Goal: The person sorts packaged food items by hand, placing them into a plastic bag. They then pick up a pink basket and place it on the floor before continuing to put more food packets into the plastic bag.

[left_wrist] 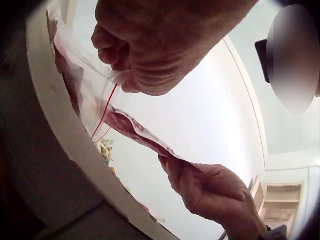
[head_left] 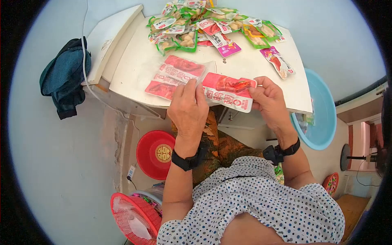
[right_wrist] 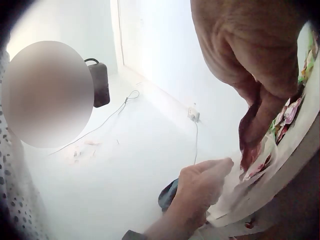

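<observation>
A clear zip bag [left_wrist: 92, 107] with a red strip along its mouth lies near the table's front edge, red-and-white snack packets [head_left: 173, 75] inside it. My left hand [head_left: 188, 110] pinches the bag at its mouth. My right hand [head_left: 271, 104] grips the right end of another red-and-white snack packet [head_left: 228, 98], thumb on top. That packet's left end lies at the bag's mouth, overlapping the clear film in the head view. In the left wrist view the packet is seen edge-on, slanting from the right hand [left_wrist: 207, 190] up to the bag.
Several food packets [head_left: 188, 38] with green, red and purple edges are heaped at the table's [head_left: 134, 61] back. One purple-edged packet [head_left: 278, 61] lies at the right. A blue tub [head_left: 326, 110], a red basin [head_left: 149, 167] and a red basket [head_left: 143, 212] stand below.
</observation>
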Action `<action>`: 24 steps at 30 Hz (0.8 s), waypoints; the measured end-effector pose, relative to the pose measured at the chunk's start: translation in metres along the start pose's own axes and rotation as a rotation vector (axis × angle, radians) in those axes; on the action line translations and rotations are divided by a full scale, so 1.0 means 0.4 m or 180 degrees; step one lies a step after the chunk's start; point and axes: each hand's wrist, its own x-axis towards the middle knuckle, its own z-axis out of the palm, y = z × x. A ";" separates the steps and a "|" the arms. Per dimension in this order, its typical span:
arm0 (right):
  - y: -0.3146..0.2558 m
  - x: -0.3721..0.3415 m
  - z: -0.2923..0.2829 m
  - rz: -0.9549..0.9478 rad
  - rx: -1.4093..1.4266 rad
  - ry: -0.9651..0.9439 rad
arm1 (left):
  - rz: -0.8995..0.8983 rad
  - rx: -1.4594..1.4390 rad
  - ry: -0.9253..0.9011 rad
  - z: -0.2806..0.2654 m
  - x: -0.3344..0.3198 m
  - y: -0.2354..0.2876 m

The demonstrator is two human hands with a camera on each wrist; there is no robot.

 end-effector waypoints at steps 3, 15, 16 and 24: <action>0.016 0.018 0.032 0.0014 0.0145 -0.0077 | -0.0018 -0.0033 0.0001 -0.004 0.003 -0.001; 0.074 0.132 0.161 0.0067 0.0630 0.0224 | 0.0094 -0.0105 0.0095 -0.007 0.018 0.001; 0.078 0.143 0.170 0.0066 0.0599 0.0313 | 0.0142 -0.0107 0.0118 -0.007 0.019 -0.001; 0.113 0.210 0.225 -0.0205 0.0434 0.0810 | 0.0136 -0.0201 0.0067 -0.003 0.025 -0.002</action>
